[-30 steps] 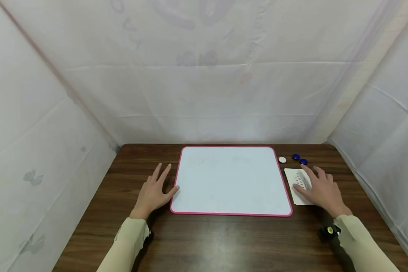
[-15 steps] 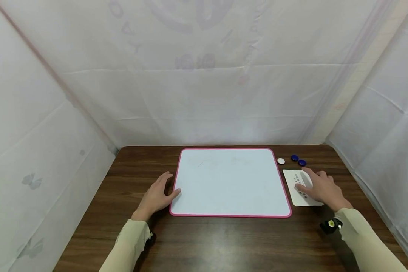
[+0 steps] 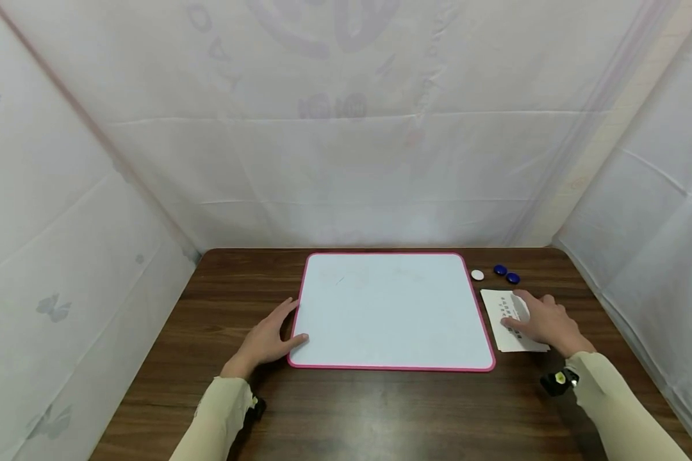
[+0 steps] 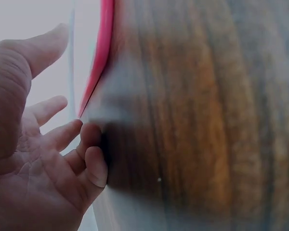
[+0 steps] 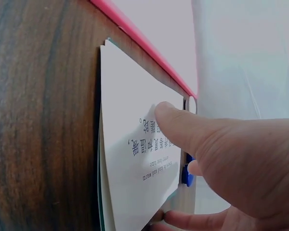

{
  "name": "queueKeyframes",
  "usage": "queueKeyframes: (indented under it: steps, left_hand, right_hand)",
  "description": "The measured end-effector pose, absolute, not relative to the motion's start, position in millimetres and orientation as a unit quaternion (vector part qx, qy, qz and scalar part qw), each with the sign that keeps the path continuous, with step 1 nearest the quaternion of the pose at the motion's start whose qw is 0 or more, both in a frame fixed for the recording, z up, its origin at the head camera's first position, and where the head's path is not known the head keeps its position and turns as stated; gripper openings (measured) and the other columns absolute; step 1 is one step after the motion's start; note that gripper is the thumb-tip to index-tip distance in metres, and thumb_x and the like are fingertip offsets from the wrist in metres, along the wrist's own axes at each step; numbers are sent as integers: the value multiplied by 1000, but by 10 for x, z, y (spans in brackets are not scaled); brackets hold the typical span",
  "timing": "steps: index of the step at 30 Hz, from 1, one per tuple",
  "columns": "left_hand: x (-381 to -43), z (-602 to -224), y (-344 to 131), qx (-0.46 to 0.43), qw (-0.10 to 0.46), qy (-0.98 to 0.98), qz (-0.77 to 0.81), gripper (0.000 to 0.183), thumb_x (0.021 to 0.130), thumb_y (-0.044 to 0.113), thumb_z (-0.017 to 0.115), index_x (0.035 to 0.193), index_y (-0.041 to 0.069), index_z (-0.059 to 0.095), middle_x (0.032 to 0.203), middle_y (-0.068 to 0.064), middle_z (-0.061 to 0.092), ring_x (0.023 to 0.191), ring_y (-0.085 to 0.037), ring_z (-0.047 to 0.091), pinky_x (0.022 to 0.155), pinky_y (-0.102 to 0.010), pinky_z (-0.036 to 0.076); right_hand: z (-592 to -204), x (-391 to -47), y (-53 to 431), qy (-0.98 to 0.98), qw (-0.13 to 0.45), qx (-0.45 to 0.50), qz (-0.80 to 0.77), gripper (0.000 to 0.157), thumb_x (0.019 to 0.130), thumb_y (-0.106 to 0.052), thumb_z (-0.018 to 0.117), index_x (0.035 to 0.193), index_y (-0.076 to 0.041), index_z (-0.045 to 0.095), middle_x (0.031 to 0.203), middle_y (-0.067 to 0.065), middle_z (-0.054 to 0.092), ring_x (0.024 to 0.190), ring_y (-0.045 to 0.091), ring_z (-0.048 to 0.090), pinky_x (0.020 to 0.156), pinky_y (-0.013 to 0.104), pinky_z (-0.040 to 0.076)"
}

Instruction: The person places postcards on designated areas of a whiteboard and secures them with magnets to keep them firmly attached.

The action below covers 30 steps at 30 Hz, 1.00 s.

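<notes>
A whiteboard point(image 3: 392, 314) with a pink rim lies flat on the table. At its left edge is my left hand point(image 3: 265, 339), thumb over the white surface. In the left wrist view, the loosely bent fingers point(image 4: 91, 159) are beside the pink rim point(image 4: 102, 43). My right hand point(image 3: 550, 325) holds a stack of white printed cards point(image 3: 498, 307) to the right of the board. The right wrist view has the thumb point(image 5: 176, 122) on the top card's printed face point(image 5: 130, 91) and the other fingers at the far side, partly hidden.
Behind the cards lie a white round magnet-like disc point(image 3: 477, 275) and two blue ones point(image 3: 500, 269). The brown wooden table point(image 3: 375, 410) extends in front of the board. White curtains point(image 3: 352, 179) close off the back and both sides.
The left fingers have bent in and moved to the board's left edge. The right fingers have drawn together at the cards, with the thumb shifted slightly right over them.
</notes>
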<state>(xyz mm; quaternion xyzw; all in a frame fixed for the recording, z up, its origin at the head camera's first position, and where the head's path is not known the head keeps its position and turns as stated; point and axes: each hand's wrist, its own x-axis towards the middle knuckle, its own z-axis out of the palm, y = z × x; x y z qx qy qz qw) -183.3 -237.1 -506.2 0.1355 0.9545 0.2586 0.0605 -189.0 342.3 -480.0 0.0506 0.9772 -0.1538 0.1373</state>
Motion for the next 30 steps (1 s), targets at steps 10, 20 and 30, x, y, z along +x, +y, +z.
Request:
queueKeyframes:
  steps: [10,20,30]
  left_hand:
    - [-1835,-5025,-2429,159,102,945,268,91,88,47,80,160,11,37,167,-22,25,145,-49,37,107,-75,32]
    - [-1844,-5044,-2428,159,114,945,263,88,87,45,80,158,12,41,168,-20,23,145,-49,36,106,-79,28]
    - [-1853,-5055,-2434,160,116,945,260,88,87,45,80,159,12,41,168,-19,22,145,-50,36,105,-81,27]
  right_hand:
    - [-4745,-1898,3398,976,143,43,-160,89,90,-49,76,150,3,36,126,49,38,106,62,49,79,75,47]
    - [-4705,-1908,3345,975,148,45,-157,81,91,-40,77,147,6,40,128,47,41,105,56,51,81,74,47]
    - [-4695,-1902,3320,977,147,45,-149,77,92,-38,77,144,6,43,127,46,43,106,56,50,83,75,46]
